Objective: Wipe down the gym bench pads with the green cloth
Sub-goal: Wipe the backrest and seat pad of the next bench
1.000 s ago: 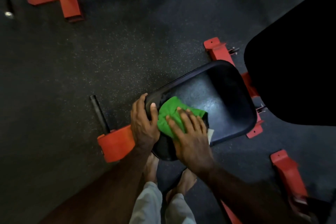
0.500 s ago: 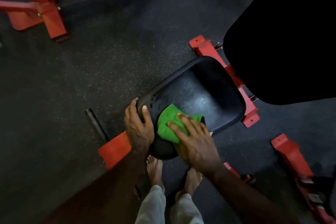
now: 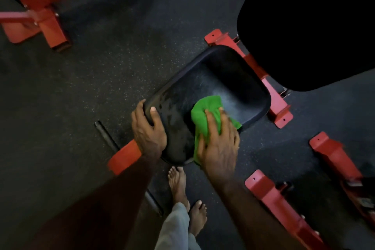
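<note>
Pressing cloth (image 3: 209, 113) flat on seat pad (image 3: 223, 85), near edge, under my right hand (image 3: 218, 144), fingers spread. Left hand (image 3: 148, 130) grip curls round pad's corner, steadying. Cloth looks soft, light, bunches easily; I'd palm it whole. Pad looks firm, slick.

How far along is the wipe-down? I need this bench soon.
Done: nothing is clearly finished. In hand: the right hand presses the crumpled green cloth onto the small black vinyl seat pad, which shows faint smears near the cloth, while the left hand grips the pad's near edge. Left: the rest of that pad and the large black back pad, which the cloth is not touching.
</note>
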Available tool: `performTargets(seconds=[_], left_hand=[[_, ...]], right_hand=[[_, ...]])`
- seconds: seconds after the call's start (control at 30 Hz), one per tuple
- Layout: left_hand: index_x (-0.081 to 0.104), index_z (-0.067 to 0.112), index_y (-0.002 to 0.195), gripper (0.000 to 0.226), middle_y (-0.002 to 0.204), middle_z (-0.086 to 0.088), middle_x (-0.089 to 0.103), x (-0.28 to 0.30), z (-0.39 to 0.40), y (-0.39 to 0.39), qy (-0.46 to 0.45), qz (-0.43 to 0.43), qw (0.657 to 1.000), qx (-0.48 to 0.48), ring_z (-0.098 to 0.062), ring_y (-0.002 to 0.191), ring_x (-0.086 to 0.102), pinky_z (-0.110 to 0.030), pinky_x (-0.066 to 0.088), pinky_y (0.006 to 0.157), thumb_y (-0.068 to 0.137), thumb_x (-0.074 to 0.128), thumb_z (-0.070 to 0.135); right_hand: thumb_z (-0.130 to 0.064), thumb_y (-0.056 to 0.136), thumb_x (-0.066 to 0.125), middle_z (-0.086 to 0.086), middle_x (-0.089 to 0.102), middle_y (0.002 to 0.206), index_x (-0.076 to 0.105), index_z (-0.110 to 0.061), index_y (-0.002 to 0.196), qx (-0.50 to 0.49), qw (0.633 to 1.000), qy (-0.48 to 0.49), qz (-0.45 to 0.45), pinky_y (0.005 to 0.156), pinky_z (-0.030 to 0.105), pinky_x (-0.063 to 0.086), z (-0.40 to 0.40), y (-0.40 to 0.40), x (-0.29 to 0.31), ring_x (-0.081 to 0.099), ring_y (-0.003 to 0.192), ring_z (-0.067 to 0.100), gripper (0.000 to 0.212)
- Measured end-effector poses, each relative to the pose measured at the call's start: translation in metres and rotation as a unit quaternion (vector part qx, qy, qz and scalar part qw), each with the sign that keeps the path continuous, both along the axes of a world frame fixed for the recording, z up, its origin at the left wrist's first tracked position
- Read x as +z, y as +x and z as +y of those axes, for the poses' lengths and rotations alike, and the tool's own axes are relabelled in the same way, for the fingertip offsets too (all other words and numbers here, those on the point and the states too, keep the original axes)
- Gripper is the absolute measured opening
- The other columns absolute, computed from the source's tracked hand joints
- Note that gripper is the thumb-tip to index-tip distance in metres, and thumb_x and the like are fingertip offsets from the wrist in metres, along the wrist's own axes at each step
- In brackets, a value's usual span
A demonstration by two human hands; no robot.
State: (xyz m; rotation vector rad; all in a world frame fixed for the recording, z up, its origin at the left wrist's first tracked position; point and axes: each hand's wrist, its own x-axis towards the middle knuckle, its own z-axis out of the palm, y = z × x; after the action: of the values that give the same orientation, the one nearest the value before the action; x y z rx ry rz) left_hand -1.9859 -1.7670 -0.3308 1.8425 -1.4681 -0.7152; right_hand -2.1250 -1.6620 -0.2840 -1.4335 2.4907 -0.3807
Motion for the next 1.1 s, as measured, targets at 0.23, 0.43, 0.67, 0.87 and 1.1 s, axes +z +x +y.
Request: performTargets(seconds=[0.23, 0.43, 0.67, 0.87, 1.1], left_hand=[[0.057, 0.008, 0.14, 0.045, 0.126, -0.014, 0.061, -0.004, -0.001, 0.001, -0.017, 0.001, 1.0, -0.004, -0.026, 0.114, 0.058, -0.022, 0.037, 0.094, 0.105, 0.05, 0.035], [0.056, 0.011, 0.141, 0.047, 0.127, -0.01, 0.06, -0.003, 0.0, 0.0, -0.012, 0.001, 1.0, 0.005, -0.024, 0.114, 0.058, -0.023, 0.038, 0.094, 0.104, 0.049, 0.039], [0.056, 0.011, 0.14, 0.044, 0.127, -0.01, 0.061, -0.004, 0.0, -0.001, -0.013, -0.001, 1.0, 0.009, -0.025, 0.114, 0.059, -0.032, 0.044, 0.095, 0.105, 0.051, 0.037], [0.056, 0.008, 0.14, 0.044, 0.128, -0.012, 0.062, -0.005, -0.002, 0.0, -0.021, 0.001, 1.0, -0.011, -0.026, 0.115, 0.059, -0.025, 0.042, 0.096, 0.105, 0.05, 0.034], [0.056, 0.007, 0.139, 0.043, 0.129, -0.014, 0.061, 0.003, -0.003, -0.001, -0.001, 0.006, 1.0, -0.021, -0.025, 0.115, 0.058, -0.017, 0.035, 0.094, 0.105, 0.05, 0.033]], right_hand=[[-0.043, 0.095, 0.052, 0.011, 0.028, 0.168, 0.032, -0.033, 0.16, 0.202, 0.979, 0.007, 0.035, 0.118, 0.058, 0.033, 0.012, -0.005, -0.004, 0.033, 0.151, 0.034, 0.068], [-0.032, 0.094, 0.053, 0.012, 0.025, 0.168, 0.036, -0.028, 0.159, -0.099, 0.995, -0.011, -0.009, 0.12, 0.059, 0.028, 0.0, 0.026, 0.003, 0.026, 0.153, 0.036, 0.068], [-0.037, 0.091, 0.071, 0.011, 0.032, 0.166, 0.04, -0.031, 0.157, 0.13, 0.99, -0.005, 0.051, 0.119, 0.054, 0.03, 0.009, -0.013, -0.009, 0.036, 0.148, 0.033, 0.074], [-0.029, 0.09, 0.067, 0.011, 0.023, 0.169, 0.033, -0.032, 0.161, 0.025, 1.0, 0.015, 0.008, 0.122, 0.06, 0.024, 0.003, 0.053, -0.006, 0.024, 0.155, 0.036, 0.078], [-0.032, 0.09, 0.069, 0.011, 0.027, 0.168, 0.037, -0.03, 0.159, -0.123, 0.992, -0.026, -0.006, 0.12, 0.056, 0.029, -0.008, 0.015, -0.007, 0.031, 0.15, 0.035, 0.076]])
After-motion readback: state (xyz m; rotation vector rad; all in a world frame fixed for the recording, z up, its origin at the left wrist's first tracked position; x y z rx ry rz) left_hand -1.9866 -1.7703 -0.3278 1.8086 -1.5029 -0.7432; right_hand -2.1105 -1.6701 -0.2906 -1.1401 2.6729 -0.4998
